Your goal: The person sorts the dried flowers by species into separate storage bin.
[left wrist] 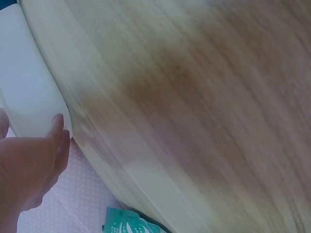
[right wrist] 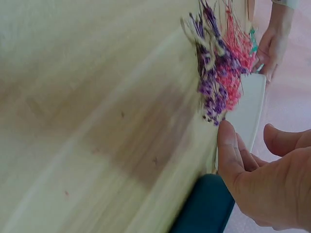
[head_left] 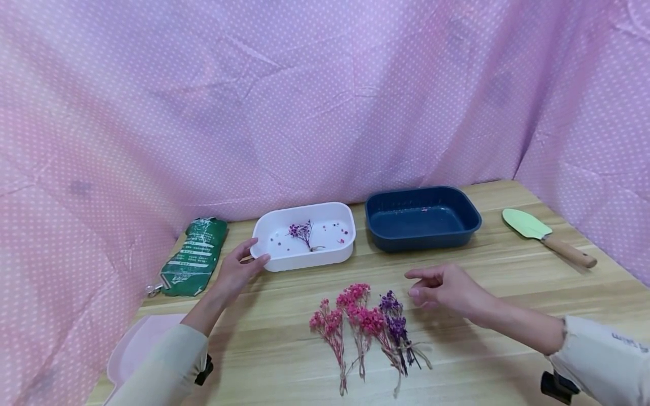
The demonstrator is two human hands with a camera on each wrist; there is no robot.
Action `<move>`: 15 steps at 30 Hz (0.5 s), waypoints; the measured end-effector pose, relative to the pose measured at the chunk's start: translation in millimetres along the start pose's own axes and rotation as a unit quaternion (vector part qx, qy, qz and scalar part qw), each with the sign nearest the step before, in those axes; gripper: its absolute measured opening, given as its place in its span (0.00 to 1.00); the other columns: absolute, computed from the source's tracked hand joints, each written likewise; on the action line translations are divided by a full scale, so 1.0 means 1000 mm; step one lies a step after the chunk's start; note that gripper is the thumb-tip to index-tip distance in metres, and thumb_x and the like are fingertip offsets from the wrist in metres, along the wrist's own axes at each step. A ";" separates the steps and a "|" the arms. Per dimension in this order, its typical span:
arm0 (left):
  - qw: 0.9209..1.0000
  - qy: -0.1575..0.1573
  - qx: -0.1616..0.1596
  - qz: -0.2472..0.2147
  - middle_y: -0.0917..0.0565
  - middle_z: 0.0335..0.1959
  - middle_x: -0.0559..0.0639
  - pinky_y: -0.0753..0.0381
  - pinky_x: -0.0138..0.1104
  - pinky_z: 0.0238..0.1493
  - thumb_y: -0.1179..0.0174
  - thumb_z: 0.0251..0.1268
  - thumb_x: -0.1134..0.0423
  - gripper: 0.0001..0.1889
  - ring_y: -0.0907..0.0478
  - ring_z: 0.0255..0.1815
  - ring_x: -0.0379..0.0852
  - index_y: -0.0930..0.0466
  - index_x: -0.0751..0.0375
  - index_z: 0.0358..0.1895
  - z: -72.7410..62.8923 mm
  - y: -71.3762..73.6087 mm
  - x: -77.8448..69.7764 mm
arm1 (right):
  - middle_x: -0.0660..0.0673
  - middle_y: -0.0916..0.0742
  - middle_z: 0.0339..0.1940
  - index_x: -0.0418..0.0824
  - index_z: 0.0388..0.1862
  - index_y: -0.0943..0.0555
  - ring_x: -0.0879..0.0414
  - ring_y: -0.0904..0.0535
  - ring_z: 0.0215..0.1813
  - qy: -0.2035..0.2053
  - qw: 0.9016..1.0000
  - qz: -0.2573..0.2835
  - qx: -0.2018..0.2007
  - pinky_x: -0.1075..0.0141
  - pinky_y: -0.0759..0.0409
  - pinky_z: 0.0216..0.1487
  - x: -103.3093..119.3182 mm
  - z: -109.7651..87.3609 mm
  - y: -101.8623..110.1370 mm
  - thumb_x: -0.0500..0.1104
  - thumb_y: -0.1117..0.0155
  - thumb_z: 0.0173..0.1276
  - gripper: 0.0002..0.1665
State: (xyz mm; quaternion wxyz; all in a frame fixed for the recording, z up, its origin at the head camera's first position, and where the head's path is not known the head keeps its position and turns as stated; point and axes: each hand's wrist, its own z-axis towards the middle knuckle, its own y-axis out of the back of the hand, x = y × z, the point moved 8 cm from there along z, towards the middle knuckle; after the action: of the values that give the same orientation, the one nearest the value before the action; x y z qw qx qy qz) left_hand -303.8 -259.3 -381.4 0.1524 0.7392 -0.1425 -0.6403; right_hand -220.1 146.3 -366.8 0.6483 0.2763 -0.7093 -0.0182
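My left hand (head_left: 240,270) holds the left end of a white rectangular tub (head_left: 310,261), fingers at the end rim and thumb against the front wall. Inside the tub lies a small purple dried-flower sprig (head_left: 303,232) among scattered loose blossoms. My right hand (head_left: 449,290) hovers over the table, fingers loosely bent and holding nothing. Just left of it lies a bunch of purple dried flowers (head_left: 393,318) tied with twine. Beside that bunch are pink dried-flower bunches (head_left: 358,307), their stems toward me. In the right wrist view, the purple bunch (right wrist: 214,87) overlaps the pink flowers.
A dark blue tub (head_left: 424,239) with a few bits inside stands right of the white one. Far right lies a pale green trowel (head_left: 528,224) with a wooden handle. A green packet (head_left: 195,259) and a pink flat item (head_left: 142,344) are at left. Dotted pink cloth hangs behind.
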 end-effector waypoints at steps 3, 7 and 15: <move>1.000 0.001 0.001 0.004 0.37 0.69 0.62 0.27 0.41 0.63 0.37 0.64 0.52 0.40 0.34 0.66 0.57 0.46 0.55 0.75 0.000 0.000 0.001 | 0.39 0.13 0.39 0.25 0.62 0.29 0.50 0.16 0.37 -0.008 1.000 0.007 0.016 0.59 0.14 0.37 -0.005 -0.004 -0.008 0.38 0.33 0.63 0.31; 1.000 0.001 0.003 0.007 0.37 0.69 0.62 0.28 0.42 0.64 0.37 0.64 0.52 0.40 0.34 0.67 0.57 0.46 0.55 0.75 0.001 0.001 0.001 | 0.38 0.13 0.38 0.21 0.63 0.32 0.48 0.16 0.37 -0.035 0.997 0.047 0.048 0.57 0.14 0.37 -0.014 -0.009 -0.023 0.35 0.33 0.62 0.34; 1.000 0.003 0.004 0.008 0.37 0.69 0.62 0.27 0.41 0.64 0.37 0.65 0.52 0.40 0.34 0.67 0.57 0.46 0.54 0.76 0.001 0.000 0.001 | 0.42 0.18 0.31 0.19 0.65 0.36 0.52 0.20 0.28 -0.056 0.996 0.040 0.055 0.63 0.17 0.27 -0.023 -0.010 -0.042 0.32 0.30 0.57 0.40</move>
State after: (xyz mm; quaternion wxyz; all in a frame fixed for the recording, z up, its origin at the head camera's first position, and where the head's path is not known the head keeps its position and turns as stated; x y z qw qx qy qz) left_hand -305.2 -259.8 -382.3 0.1548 0.7407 -0.1510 -0.6361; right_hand -195.4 123.4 -401.9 0.5916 0.2815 -0.7548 0.0319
